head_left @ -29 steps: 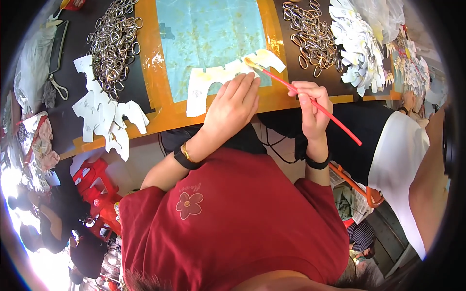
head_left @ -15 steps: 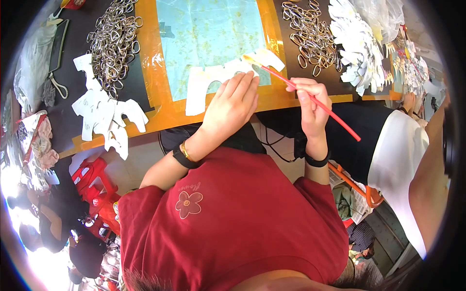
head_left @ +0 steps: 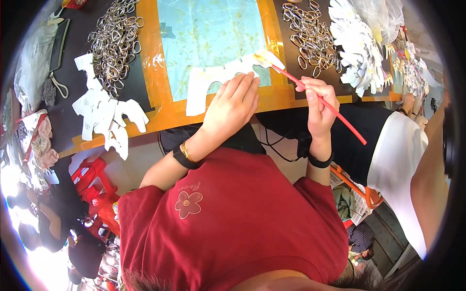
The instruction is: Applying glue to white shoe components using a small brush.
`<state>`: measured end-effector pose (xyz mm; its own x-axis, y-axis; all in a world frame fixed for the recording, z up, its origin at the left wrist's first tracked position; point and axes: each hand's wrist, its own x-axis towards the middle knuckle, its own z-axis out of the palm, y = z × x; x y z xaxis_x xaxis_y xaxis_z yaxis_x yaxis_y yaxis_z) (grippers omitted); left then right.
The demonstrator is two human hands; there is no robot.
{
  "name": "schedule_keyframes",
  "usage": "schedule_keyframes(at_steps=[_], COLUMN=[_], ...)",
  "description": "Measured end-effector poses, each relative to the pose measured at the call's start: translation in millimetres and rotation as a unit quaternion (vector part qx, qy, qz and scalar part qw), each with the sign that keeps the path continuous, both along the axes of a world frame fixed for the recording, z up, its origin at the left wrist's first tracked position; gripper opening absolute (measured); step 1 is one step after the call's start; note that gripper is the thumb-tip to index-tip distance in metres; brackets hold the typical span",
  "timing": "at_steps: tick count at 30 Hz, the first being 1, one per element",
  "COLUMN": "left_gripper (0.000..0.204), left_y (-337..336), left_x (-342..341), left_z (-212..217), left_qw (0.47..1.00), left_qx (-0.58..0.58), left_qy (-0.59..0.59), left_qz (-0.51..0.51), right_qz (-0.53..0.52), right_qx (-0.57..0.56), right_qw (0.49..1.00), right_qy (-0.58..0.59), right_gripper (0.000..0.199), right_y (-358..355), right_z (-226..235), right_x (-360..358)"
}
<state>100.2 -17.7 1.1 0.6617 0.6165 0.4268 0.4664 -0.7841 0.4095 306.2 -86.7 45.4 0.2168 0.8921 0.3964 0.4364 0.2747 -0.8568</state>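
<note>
My left hand (head_left: 235,98) lies flat, fingers stretched out, on a white cut-out piece (head_left: 197,89) with curved notches along its near side. The piece lies across the blue sheet and orange tape at the table's near edge. My right hand (head_left: 318,99) pinches a thin red-handled brush (head_left: 343,121), slanting down to the left. Its yellowish tip (head_left: 263,59) touches the piece's upper right part. Whether the material is leather or fabric I cannot tell.
Metal rings are heaped at left (head_left: 116,43) and right (head_left: 313,36). More white cut-outs (head_left: 99,112) overlap at the table's left edge; a white pile (head_left: 357,48) stands at far right. A blue sheet (head_left: 213,34) is framed by orange tape (head_left: 150,53). Red stools (head_left: 92,182) stand at lower left.
My right hand and the brush have moved a little to the right, the tip sliding along the white piece. My left hand has stayed in place.
</note>
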Motion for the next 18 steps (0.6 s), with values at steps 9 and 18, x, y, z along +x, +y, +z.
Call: schedule_keyframes(at_steps=[9,18], left_gripper=[0.036,0.036], left_y=[0.0,-2.1], left_x=[0.7,0.4], left_z=[1.6,0.4], left_qw=[1.0,1.0], left_qx=[-0.01,-0.008], left_qy=[-0.013,-0.012], left_qz=[0.01,0.008], right_qz=[0.036,0.039], right_qx=[0.041,-0.057], right_qw=[0.994,0.994], right_qy=[0.097,0.088], right_gripper=[0.006,0.006], right_y=[-4.0,6.1], right_z=[1.3,-1.4], right_x=[-6.3,-10.4])
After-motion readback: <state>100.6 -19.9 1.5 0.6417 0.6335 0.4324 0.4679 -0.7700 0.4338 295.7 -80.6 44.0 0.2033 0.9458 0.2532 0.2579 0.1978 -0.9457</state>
